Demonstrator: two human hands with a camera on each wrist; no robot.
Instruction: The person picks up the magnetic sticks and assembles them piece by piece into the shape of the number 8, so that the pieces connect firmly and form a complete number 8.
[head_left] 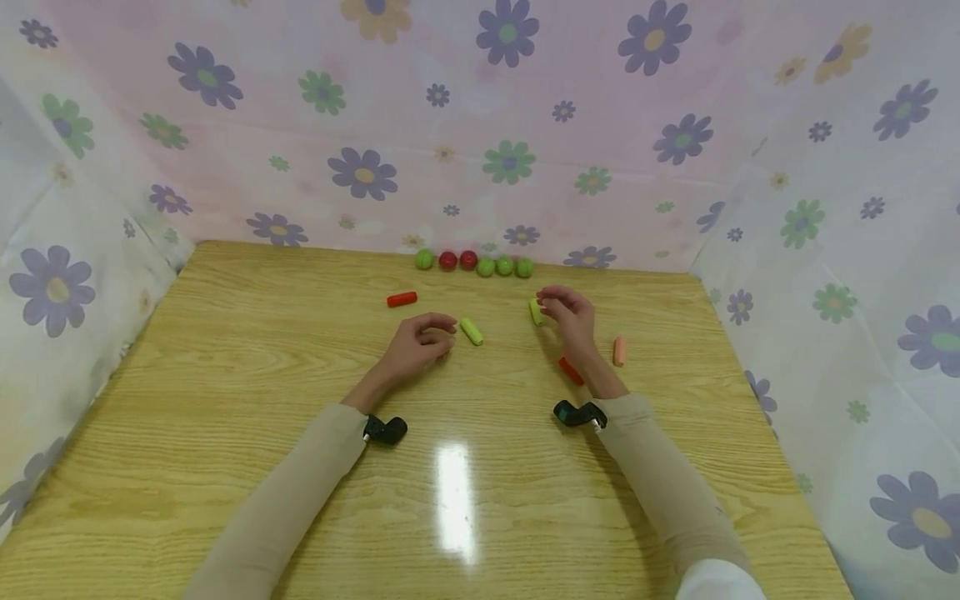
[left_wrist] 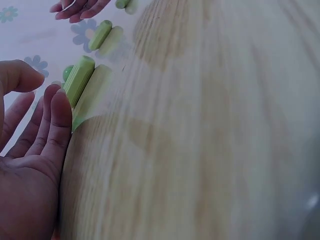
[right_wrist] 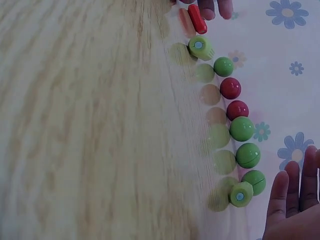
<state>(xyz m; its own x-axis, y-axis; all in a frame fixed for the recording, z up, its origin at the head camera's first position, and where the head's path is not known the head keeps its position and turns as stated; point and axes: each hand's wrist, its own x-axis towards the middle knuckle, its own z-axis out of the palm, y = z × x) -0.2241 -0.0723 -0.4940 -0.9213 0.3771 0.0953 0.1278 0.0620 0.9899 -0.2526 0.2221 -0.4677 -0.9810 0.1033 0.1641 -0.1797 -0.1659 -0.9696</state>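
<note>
My left hand (head_left: 418,348) rests on the table with fingers loosely bent and nothing in them. Just right of its fingertips lies a yellow-green faceted rod (head_left: 472,332); in the left wrist view this rod (left_wrist: 80,79) stands out beyond the fingers. My right hand (head_left: 572,321) hovers beside a second yellow-green rod (head_left: 536,312), partly overlapping it in the head view. The right wrist view shows that rod (right_wrist: 241,194) apart from the loosely spread fingers, a round grey-blue dot on its end. Partly behind the right wrist is a red rod (head_left: 571,371).
Along the back edge runs a row of small balls: green (head_left: 424,259), two red (head_left: 447,261), then several green (head_left: 505,266). Another red rod (head_left: 402,299) lies left of centre and an orange rod (head_left: 619,351) at right. Flowered cloth (head_left: 442,125) encloses the wooden table (head_left: 262,333).
</note>
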